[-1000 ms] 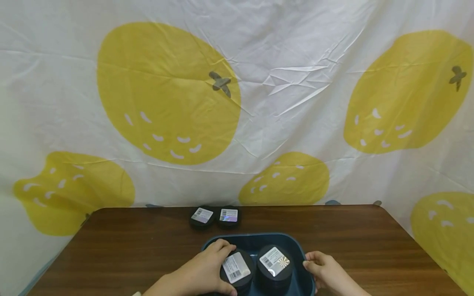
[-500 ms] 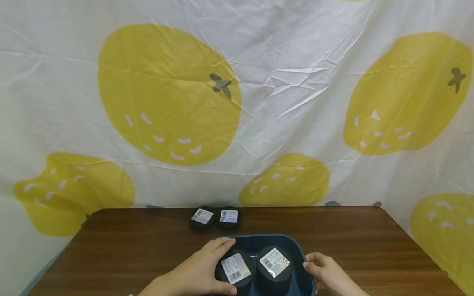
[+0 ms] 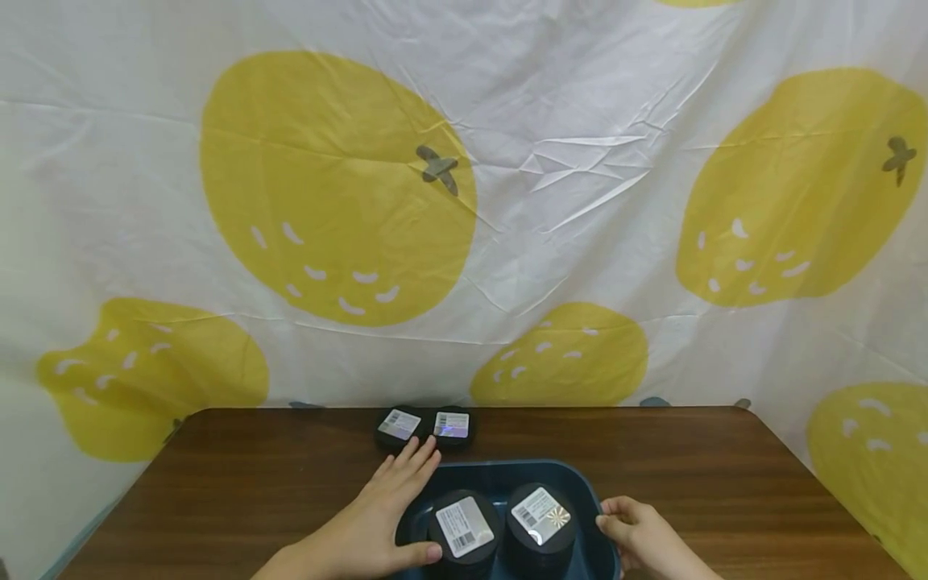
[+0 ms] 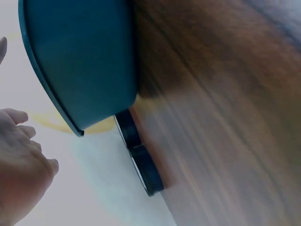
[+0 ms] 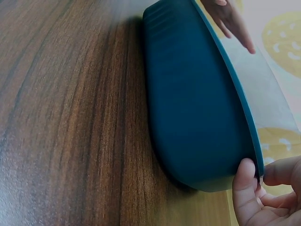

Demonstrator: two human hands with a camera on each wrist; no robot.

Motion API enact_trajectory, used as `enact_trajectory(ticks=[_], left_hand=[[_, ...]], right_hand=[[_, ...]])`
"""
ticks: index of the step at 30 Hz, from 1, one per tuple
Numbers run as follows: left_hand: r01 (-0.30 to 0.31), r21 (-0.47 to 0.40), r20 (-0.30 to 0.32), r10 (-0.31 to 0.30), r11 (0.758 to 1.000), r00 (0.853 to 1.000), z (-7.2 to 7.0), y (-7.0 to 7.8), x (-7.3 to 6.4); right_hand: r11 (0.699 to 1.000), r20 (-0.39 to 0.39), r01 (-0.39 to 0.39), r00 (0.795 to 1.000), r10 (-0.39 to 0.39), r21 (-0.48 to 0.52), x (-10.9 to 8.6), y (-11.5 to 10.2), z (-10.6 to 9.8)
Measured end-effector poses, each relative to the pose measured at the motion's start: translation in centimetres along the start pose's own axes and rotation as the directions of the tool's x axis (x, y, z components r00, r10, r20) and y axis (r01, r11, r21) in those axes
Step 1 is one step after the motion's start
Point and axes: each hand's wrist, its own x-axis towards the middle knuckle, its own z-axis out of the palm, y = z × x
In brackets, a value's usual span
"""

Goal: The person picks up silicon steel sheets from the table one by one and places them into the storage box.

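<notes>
Two round black containers stand in a dark blue tub [image 3: 507, 467]: a left one [image 3: 465, 532] with a white barcode label on its lid, and a right one [image 3: 540, 519] whose label carries a gold starburst. My left hand [image 3: 370, 515] is spread over the tub's left side, fingers straight, apart from the left container. In the left wrist view that hand [image 4: 23, 165] shows beyond the tub's rim [image 4: 49, 92]. My right hand [image 3: 641, 532] pinches the tub's right rim between thumb and fingers, as the right wrist view shows at the rim [image 5: 249, 115].
Two more black containers with labels, a left one [image 3: 398, 424] and a right one [image 3: 452, 425], sit side by side at the back of the brown wooden table [image 3: 254, 467]. Behind the table hangs a white cloth [image 3: 580, 201] with yellow fruit prints.
My left hand has let go of the left container and moved up and left with its fingers straightened. That container stays in the tub. The right hand keeps its pinch on the rim.
</notes>
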Motion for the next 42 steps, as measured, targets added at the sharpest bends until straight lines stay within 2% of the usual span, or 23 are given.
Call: enact_trajectory(ticks=[4,11,14,21,29,36,42], left_hand=[[0.007,0.001,-0.008,-0.007,1.000,1.000,0.0,-0.4,-0.5],[0.079,0.008,-0.019,-0.078,0.997,0.997,-0.6,-1.0,-1.5],[0.089,0.038,-0.047,-0.087,0.995,0.995,-1.0,-1.5,-1.9],[0.151,0.082,-0.091,-0.144,0.985,0.985,-1.5,-2.8,-2.5],[0.199,0.107,-0.124,-0.186,0.974,0.975,-1.4,-4.0,-3.0],[0.264,0.130,-0.114,-0.250,0.956,0.962,-1.4,-4.8,-3.2],[0.315,0.107,-0.092,-0.306,0.943,0.948,-1.3,-5.5,-3.4]], right_hand=[[1.000,-0.007,-0.002,1.000,0.002,-0.002,0.1,0.2,0.0],[1.000,0.001,-0.003,1.000,0.003,-0.001,0.0,-0.1,0.0],[1.000,-0.004,0.008,1.000,-0.008,-0.015,-0.1,-0.2,0.1],[1.000,-0.005,0.004,1.000,-0.004,-0.026,-0.1,-0.3,0.0],[1.000,-0.003,-0.003,1.000,0.003,-0.017,-0.2,-0.1,0.1],[1.000,-0.019,-0.006,1.000,0.005,-0.029,-0.4,0.0,0.1],[0.999,-0.035,0.013,0.999,-0.015,-0.051,-0.3,-0.1,0.2]])
